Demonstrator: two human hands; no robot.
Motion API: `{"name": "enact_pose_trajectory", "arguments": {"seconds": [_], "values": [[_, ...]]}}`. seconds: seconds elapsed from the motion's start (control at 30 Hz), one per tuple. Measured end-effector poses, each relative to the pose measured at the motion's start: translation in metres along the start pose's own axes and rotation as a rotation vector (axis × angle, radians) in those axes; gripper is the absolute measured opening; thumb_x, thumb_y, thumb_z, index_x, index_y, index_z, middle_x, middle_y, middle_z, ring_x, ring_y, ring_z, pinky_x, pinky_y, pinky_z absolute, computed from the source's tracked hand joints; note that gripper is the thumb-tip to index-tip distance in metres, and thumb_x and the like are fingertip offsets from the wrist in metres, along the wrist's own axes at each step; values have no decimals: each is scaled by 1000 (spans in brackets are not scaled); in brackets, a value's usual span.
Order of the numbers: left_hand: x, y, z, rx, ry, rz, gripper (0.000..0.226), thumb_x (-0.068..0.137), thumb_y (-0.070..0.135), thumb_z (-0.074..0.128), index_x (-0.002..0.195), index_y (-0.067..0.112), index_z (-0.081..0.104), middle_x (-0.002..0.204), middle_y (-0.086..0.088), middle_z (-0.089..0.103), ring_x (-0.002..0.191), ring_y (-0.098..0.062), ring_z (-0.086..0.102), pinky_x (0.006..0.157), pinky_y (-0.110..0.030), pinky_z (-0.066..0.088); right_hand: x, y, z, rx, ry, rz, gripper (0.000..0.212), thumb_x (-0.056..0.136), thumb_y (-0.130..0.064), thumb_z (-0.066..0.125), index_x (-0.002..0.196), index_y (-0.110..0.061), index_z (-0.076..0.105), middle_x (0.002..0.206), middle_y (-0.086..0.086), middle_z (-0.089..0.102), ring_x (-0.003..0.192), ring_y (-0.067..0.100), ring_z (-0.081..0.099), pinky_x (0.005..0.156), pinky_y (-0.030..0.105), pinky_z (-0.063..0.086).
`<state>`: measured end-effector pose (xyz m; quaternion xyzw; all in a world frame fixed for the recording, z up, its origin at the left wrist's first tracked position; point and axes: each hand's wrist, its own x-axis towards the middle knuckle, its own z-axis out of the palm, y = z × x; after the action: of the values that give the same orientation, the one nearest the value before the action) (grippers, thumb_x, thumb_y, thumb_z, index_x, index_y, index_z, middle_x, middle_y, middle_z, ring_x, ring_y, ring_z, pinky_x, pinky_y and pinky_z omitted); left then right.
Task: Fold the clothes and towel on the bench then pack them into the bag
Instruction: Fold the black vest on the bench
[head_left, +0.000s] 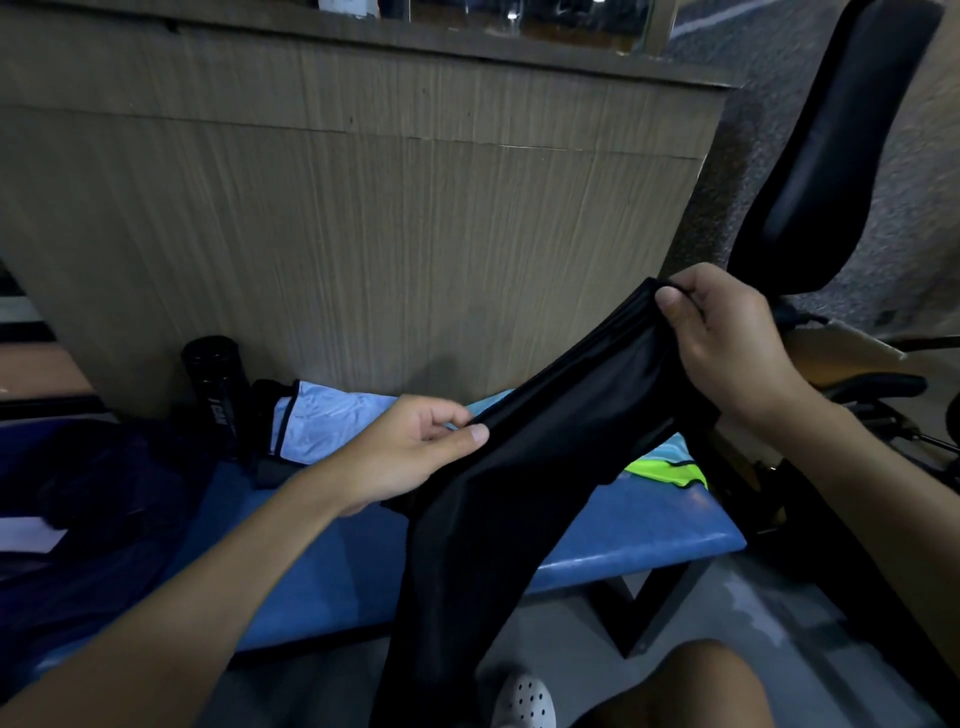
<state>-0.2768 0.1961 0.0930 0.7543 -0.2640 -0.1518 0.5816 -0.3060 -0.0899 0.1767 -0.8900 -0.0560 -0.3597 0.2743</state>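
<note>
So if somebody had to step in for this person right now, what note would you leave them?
Left hand: pinches the edge of the black garment.
Right hand: grips the garment's raised end. The cloth is held above the blue bench and its free part hangs toward the floor.
On the bench: a light blue garment and a neon green piece, both lying loose. What looks like the dark bag sits at the left end.
Done: nothing visibly folded or packed.
Left: fold the black garment, then the others, then pack everything.
</note>
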Motion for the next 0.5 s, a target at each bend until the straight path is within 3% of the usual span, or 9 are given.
{"name": "enact_pose_trajectory", "arguments": {"seconds": [0.1,0.17,0.23,0.3,0.37,0.5], "values": [[3,1,-20,136,-17,0,28,93,37,65,80,12,68,73,-4,68,78,-14,57,76,-29,42,-5,13,9,-2,4,78,19,100,-16,53,90,0,58,79,14,61,78,28,57,69,40,42],[5,8,-31,239,-34,-12,36,88,44,67,83,8,68,71,-11,67,72,-14,54,71,-30,41,-10,18,20,-5,6,117,23,100,-15,52,88,4,57,78,17,60,78,31,56,70,42,42],[8,20,-42,351,-27,-7,29,90,35,68,85,7,69,73,-12,73,66,-13,58,66,-28,45,-12,23,32,10,6,184,25,100,-17,51,86,4,56,76,18,59,76,31,55,67,39,39],[12,39,-54,490,24,37,20,90,32,70,82,14,72,74,-4,75,69,-9,66,70,-28,50,-11,29,42,49,7,254,29,100,-18,51,81,3,54,68,12,54,70,29,50,63,37,37],[18,62,-66,736,81,71,20,87,44,70,80,25,72,74,6,73,73,-3,67,72,-28,52,-8,36,52,129,7,313,31,100,-19,51,77,2,52,62,3,46,65,19,43,59,34,34],[47,98,-71,1251,99,76,28,86,64,57,89,37,65,83,16,63,81,-7,56,75,-33,47,-2,59,65,236,36,382,33,101,-17,50,71,-3,48,62,-1,40,59,10,34,53,30,29]]}}
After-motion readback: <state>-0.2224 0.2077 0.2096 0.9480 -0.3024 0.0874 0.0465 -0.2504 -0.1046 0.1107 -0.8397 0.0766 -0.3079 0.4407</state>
